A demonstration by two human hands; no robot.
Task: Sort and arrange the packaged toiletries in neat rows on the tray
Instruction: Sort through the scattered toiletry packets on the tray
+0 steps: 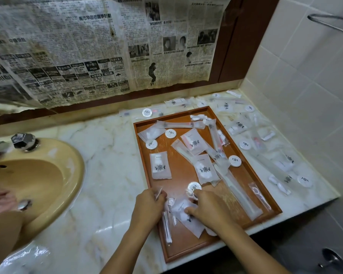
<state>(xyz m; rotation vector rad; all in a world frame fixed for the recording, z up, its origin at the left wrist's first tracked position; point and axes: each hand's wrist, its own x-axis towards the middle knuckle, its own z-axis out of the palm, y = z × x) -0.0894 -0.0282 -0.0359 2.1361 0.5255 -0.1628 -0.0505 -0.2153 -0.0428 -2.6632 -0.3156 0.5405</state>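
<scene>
Wooden tray point(251, 171) sits on the marble bench point(111, 155) right of the sink point(48, 175); packaged toiletries point(204, 169) lie scattered and overlapping on it, none in rows, with more sachets and round white discs loose on the bench behind and to the right. Left hand point(149, 202), at the tray's near left corner: grip closed, pinching a thin clear packet point(159, 193). Right hand point(208, 206): fingers curled on a frosted sachet point(186, 216), a round disc point(194, 187) at its fingertips.
</scene>
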